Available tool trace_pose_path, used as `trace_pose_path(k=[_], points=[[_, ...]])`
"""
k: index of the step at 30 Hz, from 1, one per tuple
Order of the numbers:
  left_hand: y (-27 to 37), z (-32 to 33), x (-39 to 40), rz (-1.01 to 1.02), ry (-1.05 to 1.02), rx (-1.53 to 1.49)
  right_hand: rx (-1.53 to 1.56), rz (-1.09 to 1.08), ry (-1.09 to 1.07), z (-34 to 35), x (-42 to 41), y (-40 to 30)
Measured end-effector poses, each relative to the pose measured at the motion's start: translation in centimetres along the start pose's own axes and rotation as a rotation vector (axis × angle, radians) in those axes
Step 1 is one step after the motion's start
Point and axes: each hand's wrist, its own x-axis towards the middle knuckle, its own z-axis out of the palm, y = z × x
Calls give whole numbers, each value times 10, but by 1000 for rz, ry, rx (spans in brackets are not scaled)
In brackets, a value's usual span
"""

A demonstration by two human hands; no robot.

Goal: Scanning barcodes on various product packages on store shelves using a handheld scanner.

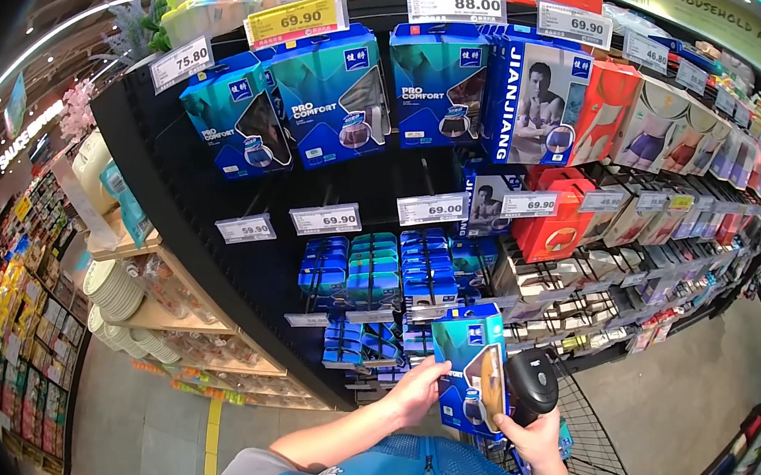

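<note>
Between my two hands, in front of the blue vest, is a blue and teal boxed pack of underwear (464, 381) with a clear window. My left hand (416, 391) grips its left edge. My right hand (534, 434) has its thumb on the lower right edge of the pack and also holds a black handheld barcode scanner (533, 381), whose grip is mostly hidden. Similar boxed packs (332, 105) hang on the black display rack above, with smaller blue packs (430, 264) on the hooks lower down.
A metal wire shopping cart (594, 431) stands at the right, partly behind my right hand. Price tags (433, 208) stick out from the rack's hooks. Left of the rack, wooden shelves (202, 319) hold stacked plates (114, 288). Red boxes (552, 215) hang further right.
</note>
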Motion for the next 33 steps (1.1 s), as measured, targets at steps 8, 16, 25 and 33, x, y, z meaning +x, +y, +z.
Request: trace_pose_path(k=[8, 16, 25, 33], points=[[20, -13, 9, -86, -410, -388, 102, 42, -191, 20, 5, -25], [51, 16, -19, -202, -621, -538, 151, 135, -84, 4, 1, -17], [99, 35, -28, -201, -652, -583, 187, 134, -40, -4, -5, -10], [111, 47, -31, -155, -897, -605, 146, 133, -51, -9, -3, -10]])
